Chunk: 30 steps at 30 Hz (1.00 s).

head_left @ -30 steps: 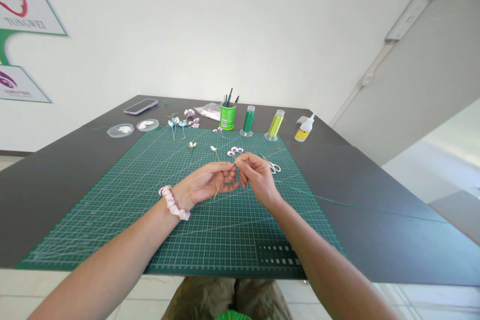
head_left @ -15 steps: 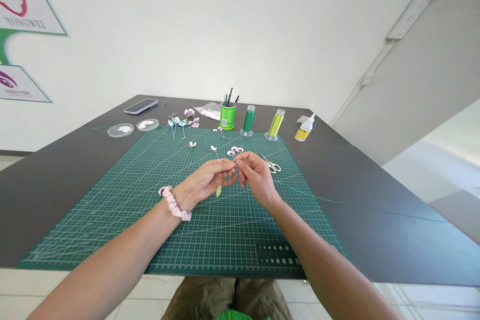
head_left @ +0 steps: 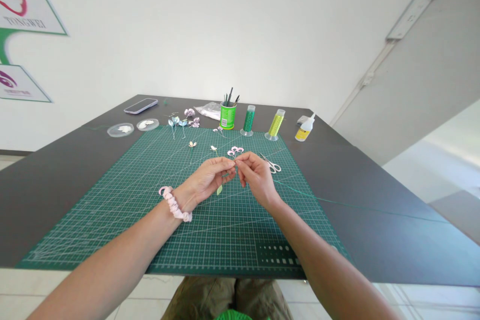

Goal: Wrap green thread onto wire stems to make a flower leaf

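Fingertips of my left hand [head_left: 210, 177] and my right hand [head_left: 255, 176] meet in a pinch just above the cutting mat [head_left: 210, 240]. A small white artificial flower [head_left: 213, 148] rises on a thin stem behind my left fingers, which are closed on it. Below those fingers hangs a pale green leaf [head_left: 219, 190]. What my right thumb and index finger pinch is too small to make out. A green thread [head_left: 300, 191] runs from near my right hand toward the right edge of the table. Pink looped petals [head_left: 235, 150] show just beyond my fingers.
White-handled scissors [head_left: 275, 166] lie right of my hand. Farther back stand a green can of tools [head_left: 227, 116], a green thread spool [head_left: 249, 121], a yellow-green spool [head_left: 276, 124] and a glue bottle [head_left: 304, 129]. Blue flowers [head_left: 182, 123], shallow dishes [head_left: 120, 130] and a phone [head_left: 141, 106] sit left.
Both hands stay almost in place, still pinching together. My left fingers curl in slightly, and the leaf beneath them shifts a little.
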Each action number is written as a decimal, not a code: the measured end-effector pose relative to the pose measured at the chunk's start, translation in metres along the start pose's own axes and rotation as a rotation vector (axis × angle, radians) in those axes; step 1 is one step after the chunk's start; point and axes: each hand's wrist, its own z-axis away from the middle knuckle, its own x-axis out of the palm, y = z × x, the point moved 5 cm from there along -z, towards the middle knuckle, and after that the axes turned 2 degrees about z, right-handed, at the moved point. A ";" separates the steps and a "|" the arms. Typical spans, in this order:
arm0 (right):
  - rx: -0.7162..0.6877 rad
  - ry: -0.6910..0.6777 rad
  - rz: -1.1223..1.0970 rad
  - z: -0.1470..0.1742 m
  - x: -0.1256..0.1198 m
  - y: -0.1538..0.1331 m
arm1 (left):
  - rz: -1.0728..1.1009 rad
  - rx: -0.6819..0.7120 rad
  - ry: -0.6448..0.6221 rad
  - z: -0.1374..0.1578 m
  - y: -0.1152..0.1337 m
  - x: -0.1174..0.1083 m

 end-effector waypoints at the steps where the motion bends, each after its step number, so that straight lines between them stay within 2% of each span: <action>1: 0.004 0.000 -0.001 0.000 0.000 0.000 | -0.004 0.008 0.003 0.000 0.000 0.000; 19: 0.003 0.016 0.013 0.000 0.000 -0.001 | -0.185 0.169 0.090 0.003 0.007 0.001; 26: 0.038 0.017 -0.037 -0.001 0.000 0.001 | -0.482 0.358 0.208 0.009 0.016 0.001; 30: 0.057 0.003 -0.070 -0.001 0.000 0.003 | -0.725 0.533 0.251 0.016 0.024 0.005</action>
